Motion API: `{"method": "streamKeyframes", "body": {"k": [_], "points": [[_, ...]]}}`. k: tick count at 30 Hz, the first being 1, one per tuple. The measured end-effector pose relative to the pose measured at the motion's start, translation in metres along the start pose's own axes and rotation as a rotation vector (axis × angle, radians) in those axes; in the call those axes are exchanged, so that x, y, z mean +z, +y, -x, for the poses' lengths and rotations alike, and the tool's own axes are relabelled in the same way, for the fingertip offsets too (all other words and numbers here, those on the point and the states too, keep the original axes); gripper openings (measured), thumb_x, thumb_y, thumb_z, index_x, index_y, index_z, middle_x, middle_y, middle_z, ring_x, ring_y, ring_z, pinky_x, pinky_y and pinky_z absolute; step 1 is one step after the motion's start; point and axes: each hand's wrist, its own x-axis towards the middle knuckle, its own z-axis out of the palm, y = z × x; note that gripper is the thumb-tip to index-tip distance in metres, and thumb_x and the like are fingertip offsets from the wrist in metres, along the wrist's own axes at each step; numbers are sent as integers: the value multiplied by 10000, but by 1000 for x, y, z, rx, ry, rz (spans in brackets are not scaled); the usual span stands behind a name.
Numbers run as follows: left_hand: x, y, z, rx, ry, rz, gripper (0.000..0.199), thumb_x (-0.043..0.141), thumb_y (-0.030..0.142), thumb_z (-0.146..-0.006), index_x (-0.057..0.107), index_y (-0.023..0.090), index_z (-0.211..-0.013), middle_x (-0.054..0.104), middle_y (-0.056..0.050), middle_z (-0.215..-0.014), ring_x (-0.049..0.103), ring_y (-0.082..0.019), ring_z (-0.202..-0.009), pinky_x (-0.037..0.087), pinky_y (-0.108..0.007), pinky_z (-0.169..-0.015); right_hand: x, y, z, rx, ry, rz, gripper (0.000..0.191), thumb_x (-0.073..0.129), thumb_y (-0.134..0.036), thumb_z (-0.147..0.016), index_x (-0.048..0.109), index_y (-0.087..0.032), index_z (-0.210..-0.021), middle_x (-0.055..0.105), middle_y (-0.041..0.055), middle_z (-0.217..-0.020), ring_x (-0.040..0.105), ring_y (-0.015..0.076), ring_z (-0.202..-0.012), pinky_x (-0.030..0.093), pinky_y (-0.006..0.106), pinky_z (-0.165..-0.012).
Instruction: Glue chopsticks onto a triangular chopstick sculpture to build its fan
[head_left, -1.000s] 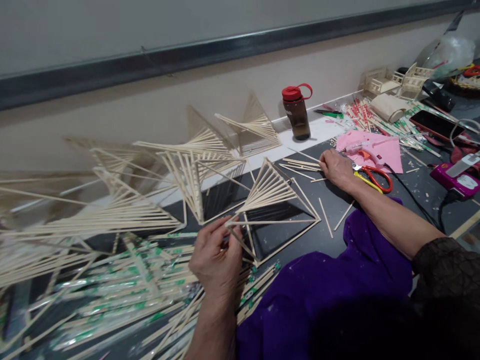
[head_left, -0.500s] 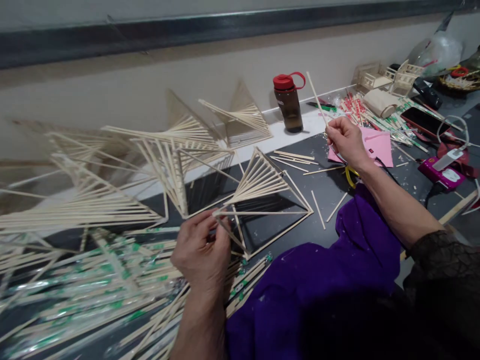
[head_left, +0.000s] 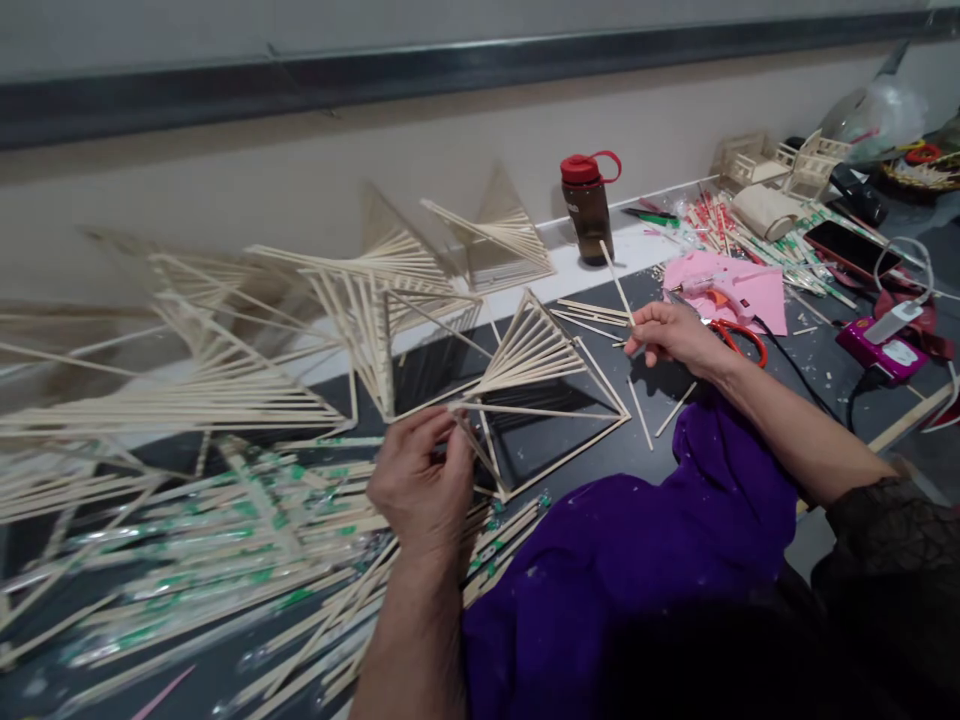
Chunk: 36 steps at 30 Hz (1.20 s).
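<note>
The left hand's [head_left: 424, 480] fingers are gripping a corner of the stick frame [head_left: 536, 360] on the desk [head_left: 600, 450]; the right hand's [head_left: 667, 335] fingers are pinching a loose stick [head_left: 616, 280], its tip pointing up.

Dark grey tabletop [head_left: 819, 352], crumbs scattered at right. Left: broad heap of chopsticks [head_left: 217, 545], many in clear, green-printed wrappers. Mid-table: fan-shaped stick frame [head_left: 534, 358], base edges down on the surface. Beyond its right side, a small bunch of bare sticks [head_left: 589, 312]; nearer, two short loose sticks [head_left: 641, 415], apart. Further right: orange-handled scissors [head_left: 751, 328], pink sheet [head_left: 771, 302], magenta box [head_left: 874, 342], black cord [head_left: 806, 382].
</note>
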Motion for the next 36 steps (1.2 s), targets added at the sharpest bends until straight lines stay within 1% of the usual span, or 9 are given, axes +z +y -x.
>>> {"method": "streamKeyframes", "body": {"k": [3,8,11,14,19,22,25,33,36], "points": [[0,-2,0,-6,-10,18,126,625,272,-807,709,179,-821,691,-52,-892,655,-161,-777,542,-298,-690,-1,0,1,14,-33,10,58,548,-137,-778,519,-152,-826,703,-5,-683,543,39,-426,245,138,-371],[0,-2,-2,-18,1,-1,133,629,260,-806,726,170,-826,696,-34,-866,661,-156,-792,539,-297,-727,-9,10,2,2,54,233,45,540,-107,-788,545,-147,-768,645,-31,-557,512,54,-392,348,152,-401],[2,-2,-2,-53,-24,-5,164,638,274,-806,740,155,-857,698,-28,-865,662,-145,-781,531,-282,-712,-9,14,11,28,44,374,58,539,-110,-784,553,-150,-745,623,-28,-525,501,67,-376,358,168,-401],[4,-2,-1,-35,7,3,164,636,257,-798,745,155,-868,707,-32,-866,667,-151,-800,528,-272,-697,-8,15,26,80,20,457,43,548,-167,-794,570,-151,-760,648,-6,-573,527,86,-404,363,191,-425],[6,0,0,12,31,33,159,647,204,-772,750,155,-882,724,-52,-879,674,-154,-796,532,-261,-677,-10,21,54,-89,55,664,146,611,-272,-781,626,-151,-702,653,17,-680,582,115,-618,384,219,-572],[6,3,0,3,35,27,150,656,191,-765,753,154,-874,729,-56,-885,677,-157,-803,538,-274,-708,-9,24,67,-59,53,790,89,579,-203,-779,653,-152,-777,670,29,-725,584,126,-653,375,234,-595],[5,5,-1,-19,24,4,162,655,182,-764,754,155,-889,733,-59,-886,678,-161,-814,532,-271,-701,-4,24,75,0,22,923,105,569,-166,-766,657,-140,-816,672,47,-728,579,133,-635,359,244,-582],[5,4,-3,-15,30,6,169,618,200,-791,755,154,-877,733,-62,-880,670,-151,-789,528,-276,-703,7,15,75,38,-7,1118,255,566,-167,-768,685,-107,-986,698,95,-816,588,157,-681,351,262,-588],[5,3,-4,-16,35,14,171,607,206,-791,756,167,-865,733,-51,-867,665,-147,-787,518,-269,-694,12,8,78,19,-59,1179,248,554,-206,-808,712,-123,-980,717,104,-848,615,173,-723,349,268,-598]]}}
